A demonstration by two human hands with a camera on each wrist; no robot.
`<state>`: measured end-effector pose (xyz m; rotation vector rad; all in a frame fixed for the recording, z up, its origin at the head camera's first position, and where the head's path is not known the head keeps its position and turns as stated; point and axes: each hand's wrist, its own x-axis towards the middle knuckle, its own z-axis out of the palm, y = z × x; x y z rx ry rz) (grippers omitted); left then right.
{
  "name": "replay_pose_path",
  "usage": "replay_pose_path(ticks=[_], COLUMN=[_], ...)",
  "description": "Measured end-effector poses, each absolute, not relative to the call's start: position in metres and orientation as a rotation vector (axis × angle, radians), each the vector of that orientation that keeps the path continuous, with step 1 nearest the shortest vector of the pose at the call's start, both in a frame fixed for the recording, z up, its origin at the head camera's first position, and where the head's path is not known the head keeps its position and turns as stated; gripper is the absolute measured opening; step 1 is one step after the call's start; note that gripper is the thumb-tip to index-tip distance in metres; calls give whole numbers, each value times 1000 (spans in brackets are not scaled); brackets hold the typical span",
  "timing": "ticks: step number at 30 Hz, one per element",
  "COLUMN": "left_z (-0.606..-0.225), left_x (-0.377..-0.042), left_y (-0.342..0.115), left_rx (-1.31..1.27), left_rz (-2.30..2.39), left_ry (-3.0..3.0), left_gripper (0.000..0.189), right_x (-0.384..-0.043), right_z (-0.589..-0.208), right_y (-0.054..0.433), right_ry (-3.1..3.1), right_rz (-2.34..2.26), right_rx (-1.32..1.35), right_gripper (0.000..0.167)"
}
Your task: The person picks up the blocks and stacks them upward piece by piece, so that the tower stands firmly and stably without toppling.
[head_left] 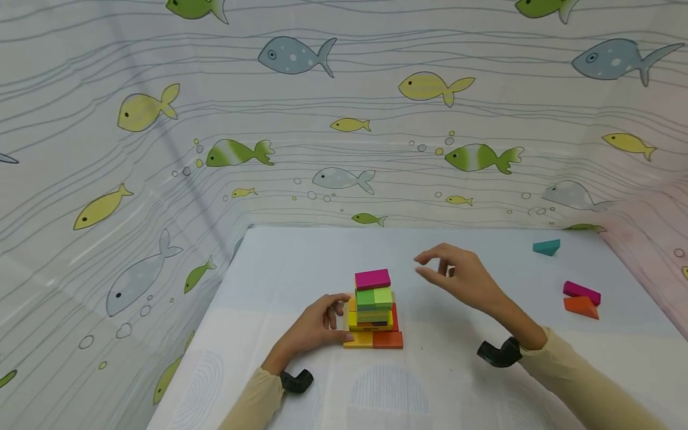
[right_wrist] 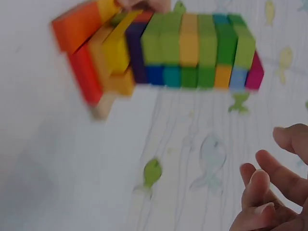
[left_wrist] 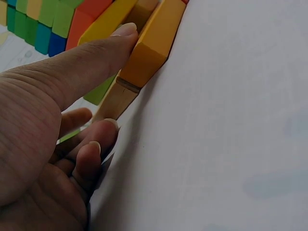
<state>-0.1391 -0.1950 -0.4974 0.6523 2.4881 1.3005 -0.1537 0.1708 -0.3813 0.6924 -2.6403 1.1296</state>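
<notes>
A tower of coloured wooden blocks [head_left: 374, 300] stands on the white table, with a magenta block [head_left: 372, 279] on top. My left hand [head_left: 314, 324] rests beside its base on the left. The left wrist view shows the straight thumb [left_wrist: 91, 62] touching a yellow-orange block [left_wrist: 151, 45]; the other fingers are loosely bent, and the index finger is largely hidden. To the right of the tower, my right hand [head_left: 459, 278] hovers with nothing in it, thumb and fingertips apart. In the right wrist view the stacked blocks [right_wrist: 190, 43] appear sideways, blurred and apart from that hand.
On the table's right side lie a teal block [head_left: 546, 247], a magenta block [head_left: 582, 293] and an orange block [head_left: 581, 307]. A fish-patterned sheet [head_left: 301, 107] rises behind the table and along its sides.
</notes>
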Motion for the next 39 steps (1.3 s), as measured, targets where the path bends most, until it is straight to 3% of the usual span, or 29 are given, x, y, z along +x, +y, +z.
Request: replay_pose_path(ticks=[3, 12, 18, 28, 39], left_z=[-498, -495, -495, -493, -493], left_x=[-139, -140, -140, -140, -138], left_y=[-195, -196, -195, -192, -193], left_rx=[654, 645, 638, 627, 640], left_rz=[1304, 1290, 1299, 1283, 1294], left_ry=[2487, 2482, 2476, 2491, 2477], left_gripper=[76, 79, 77, 79, 80], right_x=[-154, -140, -129, -118, -119], right_z=[-394, -428, -454, -479, -491], right_y=[212, 356, 417, 451, 465], right_ry=[-2692, -2822, -2859, -2903, -2940], right_rz=[1085, 968, 929, 986, 983], right_rx=[504, -104, -430, -663, -676], right_gripper=[21, 49, 57, 61, 65])
